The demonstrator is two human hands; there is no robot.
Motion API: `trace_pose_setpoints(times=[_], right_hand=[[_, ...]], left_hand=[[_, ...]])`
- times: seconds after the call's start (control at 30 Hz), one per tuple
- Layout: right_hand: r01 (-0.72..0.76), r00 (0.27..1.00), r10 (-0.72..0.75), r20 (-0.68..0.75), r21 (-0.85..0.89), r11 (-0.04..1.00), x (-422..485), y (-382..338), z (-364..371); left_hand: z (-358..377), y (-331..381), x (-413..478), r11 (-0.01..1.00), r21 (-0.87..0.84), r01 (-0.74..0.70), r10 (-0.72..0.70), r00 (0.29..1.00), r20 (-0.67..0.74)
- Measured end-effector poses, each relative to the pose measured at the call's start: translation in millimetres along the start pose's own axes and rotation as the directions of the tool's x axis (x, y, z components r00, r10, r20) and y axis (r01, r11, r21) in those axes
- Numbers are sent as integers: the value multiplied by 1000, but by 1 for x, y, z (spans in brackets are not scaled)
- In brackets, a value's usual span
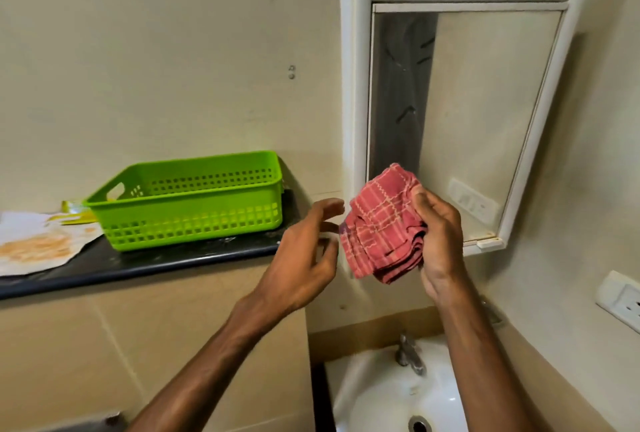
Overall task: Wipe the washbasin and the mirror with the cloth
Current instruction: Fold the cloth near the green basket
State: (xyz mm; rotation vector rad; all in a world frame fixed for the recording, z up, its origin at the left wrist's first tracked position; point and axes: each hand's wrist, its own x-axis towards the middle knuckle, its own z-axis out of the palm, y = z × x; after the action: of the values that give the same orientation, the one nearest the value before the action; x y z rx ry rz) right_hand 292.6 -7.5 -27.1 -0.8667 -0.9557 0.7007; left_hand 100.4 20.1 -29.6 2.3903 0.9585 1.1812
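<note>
Two bare forearms come up from the bottom edge, and the right hand (437, 241) has the cloth (381, 224) bunched up in it, fingers and thumb clamped on the right side of the wad. It's a red checked cloth, folded over itself in a few layers, held up in the air in front of the lower left corner of the mirror (485, 113). Can't tell if it's actually touching the glass. The left hand (304, 251) is just beside the cloth with fingers spread loose, gripping nothing; its fingertips are close to the cloth's edge, a bit blurred.

The mirror has a white frame and hangs on the beige wall. Below the hands sits the white washbasin (381, 397) with a metal tap (410, 355) at the back. Off to the left there's a dark bench (156, 258) with a green plastic basket (190, 199) on it and some stained paper (34, 244) next to that. A white wall socket (620, 300) is over on the right.
</note>
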Motion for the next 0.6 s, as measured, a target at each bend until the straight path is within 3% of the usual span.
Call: trace_pose_setpoints(times=[0.1,0.23,0.43,0.5,0.6], right_hand=[[15,1000,-16,5,106,994,3,-16,27],[16,999,-26,47,202,979,9,-41,73],[-8,987,-32,154,252,968,23,-80,142],[-47,975,-3,220,223,974,29,-89,162],[-229,903,130,409,202,952,41,-96,184]], left_hand=[[-31,2,-6,988,59,-145,144,989,32],[-71,9,3,921,307,-241,272,960,-62],[-130,16,25,710,630,-315,463,883,-80],[-151,12,31,698,620,-357,509,857,-80],[-183,5,36,874,353,-334,416,889,-189]])
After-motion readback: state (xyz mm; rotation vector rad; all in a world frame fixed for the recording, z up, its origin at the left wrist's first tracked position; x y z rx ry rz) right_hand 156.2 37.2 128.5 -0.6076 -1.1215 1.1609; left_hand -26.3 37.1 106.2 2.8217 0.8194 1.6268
